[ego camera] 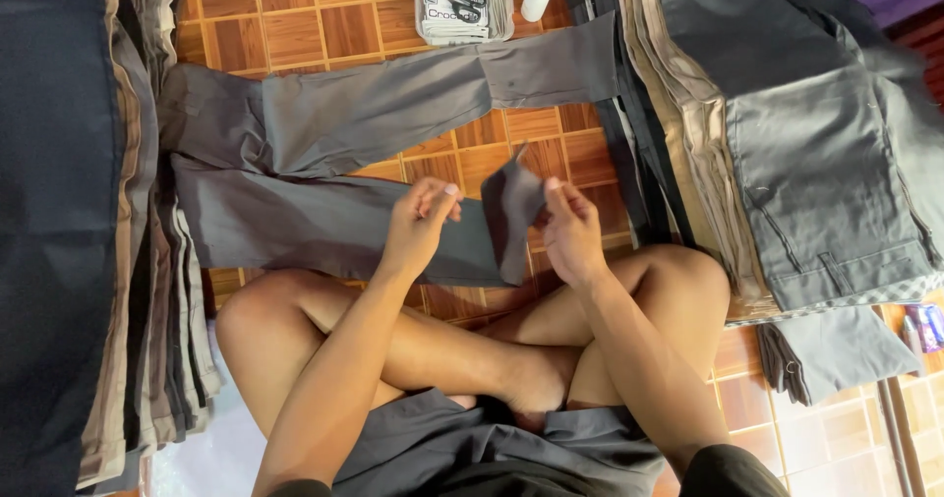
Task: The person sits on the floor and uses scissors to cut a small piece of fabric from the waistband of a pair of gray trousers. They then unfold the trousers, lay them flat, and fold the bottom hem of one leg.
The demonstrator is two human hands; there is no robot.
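Hands, left [421, 224] and right [570, 230], pinching grey trouser leg hem [511, 207]

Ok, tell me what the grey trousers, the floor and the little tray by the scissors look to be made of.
Grey trousers: matte woven cloth, probably cotton or a blend; it creases and folds softly at the hem between the left hand and right hand.
Floor: glossy tile printed as wood parquet.
Tray: clear plastic, seemingly.
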